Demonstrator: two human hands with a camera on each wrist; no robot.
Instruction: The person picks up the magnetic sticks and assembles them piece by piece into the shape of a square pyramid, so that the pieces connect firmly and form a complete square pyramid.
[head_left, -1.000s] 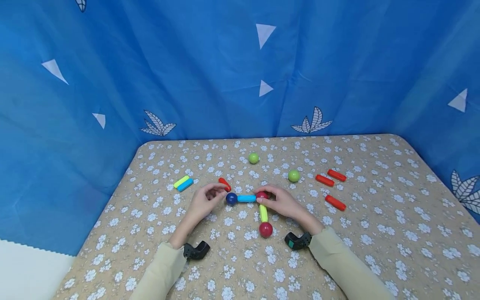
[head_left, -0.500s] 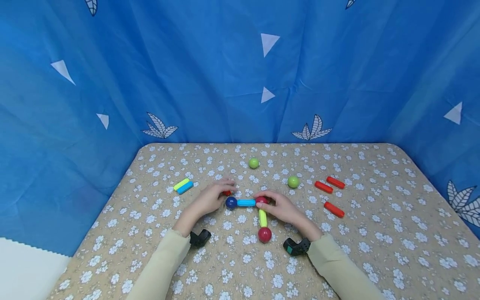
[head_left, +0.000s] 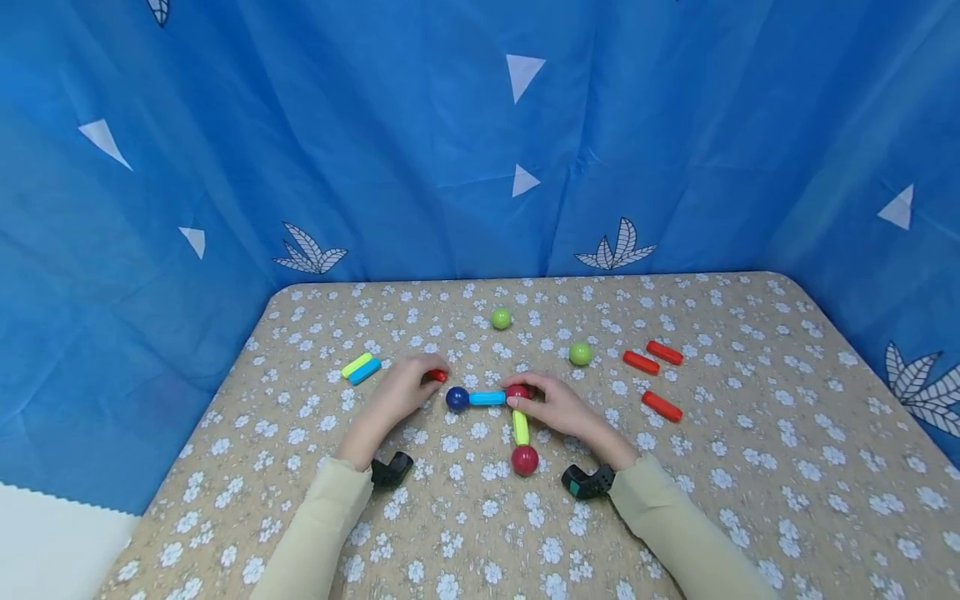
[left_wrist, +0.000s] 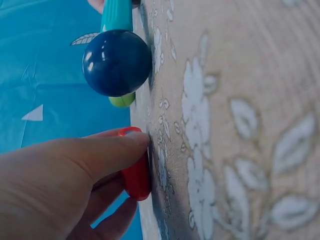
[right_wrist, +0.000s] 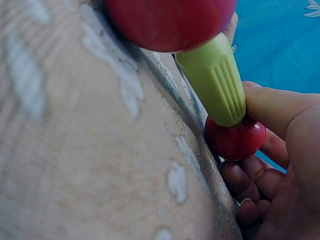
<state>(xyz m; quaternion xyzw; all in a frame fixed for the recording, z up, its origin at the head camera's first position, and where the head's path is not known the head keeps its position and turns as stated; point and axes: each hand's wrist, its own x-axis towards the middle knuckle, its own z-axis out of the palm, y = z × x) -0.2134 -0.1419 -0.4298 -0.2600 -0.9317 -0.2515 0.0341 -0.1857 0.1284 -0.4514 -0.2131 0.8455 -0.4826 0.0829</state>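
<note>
My left hand pinches a red magnetic rod between thumb and fingers, low over the cloth. Just to its right lies a dark blue ball, joined to a light blue rod. That rod's other end meets a red ball, which my right hand holds with thumb and fingers. From this ball a yellow-green rod runs toward me to a second red ball. Together these pieces form an L shape on the table. In the left wrist view, the red rod stands apart from the dark blue ball.
Two green balls lie farther back on the flowered tablecloth. Three red rods rest at the right. A yellow rod and a blue rod lie side by side at the left. Blue curtain surrounds the table's back and sides.
My left hand has gone from beside the dark blue ball to the red rod behind it, and now grips that rod slightly farther left. My right hand stays on the red ball.
</note>
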